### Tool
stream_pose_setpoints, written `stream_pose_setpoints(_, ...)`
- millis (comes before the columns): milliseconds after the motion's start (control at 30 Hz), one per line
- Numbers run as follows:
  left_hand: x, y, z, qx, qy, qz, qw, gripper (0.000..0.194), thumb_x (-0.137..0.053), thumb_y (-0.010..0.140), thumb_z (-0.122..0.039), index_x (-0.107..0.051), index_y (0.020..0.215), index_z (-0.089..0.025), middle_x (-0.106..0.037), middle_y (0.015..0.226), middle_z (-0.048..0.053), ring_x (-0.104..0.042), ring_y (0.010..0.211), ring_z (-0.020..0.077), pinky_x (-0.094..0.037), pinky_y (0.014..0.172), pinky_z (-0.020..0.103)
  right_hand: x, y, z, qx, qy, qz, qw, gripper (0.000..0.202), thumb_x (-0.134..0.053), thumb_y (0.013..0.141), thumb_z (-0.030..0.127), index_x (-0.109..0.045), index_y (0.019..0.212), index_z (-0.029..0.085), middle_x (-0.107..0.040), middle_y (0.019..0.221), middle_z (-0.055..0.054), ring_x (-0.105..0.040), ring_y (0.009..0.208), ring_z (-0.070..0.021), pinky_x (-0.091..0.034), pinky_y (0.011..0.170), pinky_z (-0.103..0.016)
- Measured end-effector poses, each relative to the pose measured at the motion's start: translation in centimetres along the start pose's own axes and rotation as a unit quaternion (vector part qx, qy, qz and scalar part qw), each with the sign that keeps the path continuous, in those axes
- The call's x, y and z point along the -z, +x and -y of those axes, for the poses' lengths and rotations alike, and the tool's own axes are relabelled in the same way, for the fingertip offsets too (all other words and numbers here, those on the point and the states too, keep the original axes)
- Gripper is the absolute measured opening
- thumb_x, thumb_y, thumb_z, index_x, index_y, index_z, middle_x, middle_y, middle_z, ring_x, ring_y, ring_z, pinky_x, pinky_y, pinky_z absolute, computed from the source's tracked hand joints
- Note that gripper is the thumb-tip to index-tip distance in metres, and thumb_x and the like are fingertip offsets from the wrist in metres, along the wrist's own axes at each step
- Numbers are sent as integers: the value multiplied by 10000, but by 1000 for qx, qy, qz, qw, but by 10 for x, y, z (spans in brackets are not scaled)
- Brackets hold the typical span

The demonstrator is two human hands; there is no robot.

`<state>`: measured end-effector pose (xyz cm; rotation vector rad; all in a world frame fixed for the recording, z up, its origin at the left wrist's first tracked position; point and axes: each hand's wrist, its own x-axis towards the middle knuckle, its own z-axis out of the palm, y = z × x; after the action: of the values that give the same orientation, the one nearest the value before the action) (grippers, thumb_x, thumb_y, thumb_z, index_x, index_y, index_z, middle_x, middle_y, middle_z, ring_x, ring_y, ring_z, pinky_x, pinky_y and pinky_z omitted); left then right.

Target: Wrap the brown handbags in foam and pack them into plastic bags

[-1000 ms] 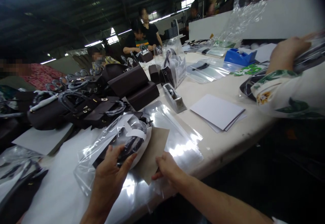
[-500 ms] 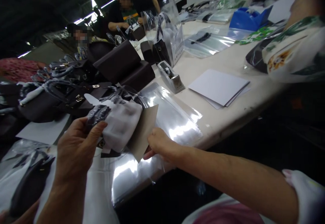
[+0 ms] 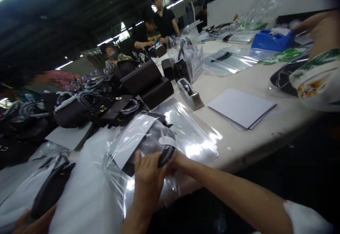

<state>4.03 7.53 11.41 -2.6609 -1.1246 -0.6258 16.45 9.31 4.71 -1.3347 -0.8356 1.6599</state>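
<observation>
My left hand [image 3: 147,177] and right hand [image 3: 174,164] both grip a clear crinkled plastic bag holding a dark strap and grey card [image 3: 140,142]. Just beyond lies a flat shiny plastic sleeve [image 3: 193,135]; farther, a grey tape dispenser [image 3: 190,94].

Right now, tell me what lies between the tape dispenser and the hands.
In the head view, a shiny clear plastic sheet lies flat on the table between the tape dispenser and the hands.

Pale table [image 3: 252,67] bears tape dispenser [image 3: 190,93], white sheets [image 3: 241,107], dark handbags [image 3: 106,103]
</observation>
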Motion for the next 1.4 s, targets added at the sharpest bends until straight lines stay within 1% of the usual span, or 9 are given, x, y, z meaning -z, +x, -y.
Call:
stream_pose_setpoints(133,15,-13,-14,-81,39,-34,995,347,-568,798,-178,-497,1137,-167,-616,1027,93,-559,1006,215,-404,933,385,53,-24,-8,64,-144,-96,983,44,-605,674,156,-573,701,144,-535,559,4,-537,580,-136,-398,567,-227)
stream_pose_setpoints(233,34,-9,-7,-35,147,-93,984,486,-601,782,-268,-452,1236,-179,-518,1221,157,-466,1139,302,-359,934,462,82,-26,-3,110,-258,-193,940,360,-593,729,251,-519,1063,139,-562,689,-7,-541,668,-158,-381,637,-255)
stream_pose_setpoints(333,36,-1,16,17,215,-32,976,471,-533,814,-284,-439,1256,-149,-467,1294,173,-443,1164,350,-352,913,513,91,-9,6,124,-345,-237,900,674,-567,760,319,-282,1334,111,-578,757,-17,-553,682,-165,-377,634,-255)
stream_pose_setpoints(533,32,3,42,-24,155,-7,988,260,-470,834,-126,-575,1069,-164,-654,940,62,-603,816,205,-465,720,339,78,20,13,132,-384,-224,886,135,-537,741,221,-604,826,140,-594,826,-63,-550,772,-180,-354,679,-258)
stream_pose_setpoints(700,29,-3,26,-94,94,-28,991,211,-460,843,-101,-581,1007,-156,-641,910,65,-586,845,192,-472,748,325,69,14,-4,116,-362,-228,897,196,-417,804,251,-560,884,144,-603,723,-38,-566,675,-162,-375,614,-241)
stream_pose_setpoints(867,10,-3,13,-57,147,5,988,293,-464,809,-84,-552,1080,-155,-606,752,56,-565,648,187,-465,574,333,58,10,-7,120,-371,-168,905,158,-466,729,241,-534,607,169,-592,593,-23,-566,613,-185,-364,547,-243)
stream_pose_setpoints(1000,30,12,17,-58,79,-24,995,265,-380,835,-105,-592,988,-152,-583,645,30,-530,521,152,-418,464,267,46,2,6,172,-373,-154,899,133,-438,754,253,-525,681,186,-617,660,-20,-579,676,-192,-394,601,-261)
stream_pose_setpoints(1167,107,55,69,89,-58,-62,992,280,-378,874,-281,-632,930,-176,-651,795,27,-591,697,133,-431,633,223,31,-6,69,209,-337,-175,901,185,-391,830,299,-468,717,174,-563,582,-10,-552,517,-145,-407,509,-245)
stream_pose_setpoints(1400,183,93,144,227,-66,-16,972,326,-476,751,-399,-657,648,-148,-473,489,-40,-426,499,99,-315,521,217,13,-26,237,219,-269,-165,923,185,-454,817,123,-410,643,169,-446,457,54,-418,342,-54,-329,350,-156)
